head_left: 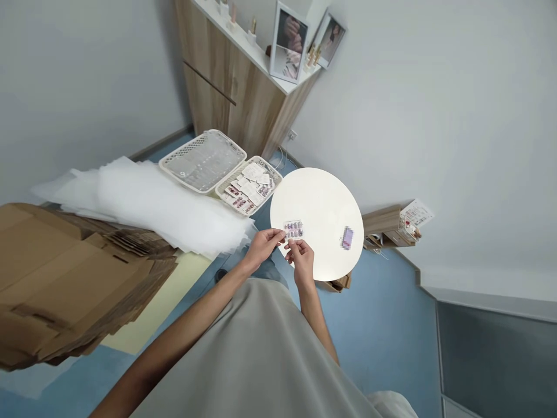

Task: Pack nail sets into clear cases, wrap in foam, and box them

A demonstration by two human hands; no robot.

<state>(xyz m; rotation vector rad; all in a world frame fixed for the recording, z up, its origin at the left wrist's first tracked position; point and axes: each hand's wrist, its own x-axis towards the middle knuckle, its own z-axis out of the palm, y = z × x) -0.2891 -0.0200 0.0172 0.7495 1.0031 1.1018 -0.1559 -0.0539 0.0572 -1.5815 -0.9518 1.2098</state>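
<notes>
A small clear pack of purple press-on nails [294, 227], set in two rows, is held up over the round white table [322, 194]. My left hand [263, 247] pinches its lower left corner between thumb and fingers. At its lower edge, my right hand [301, 258] has thumb and forefinger closed on the pack, with the other fingers curled. A purple item [347, 238], blurred by pixels, lies on the table to the right.
An open white basket [249, 186] of nail packs stands left of the table, its lid [203, 161] folded back. White foam sheets [143, 197] and stacked flat cardboard [73, 284] fill the left. Behind stands a wooden cabinet [235, 75] with picture frames [289, 43].
</notes>
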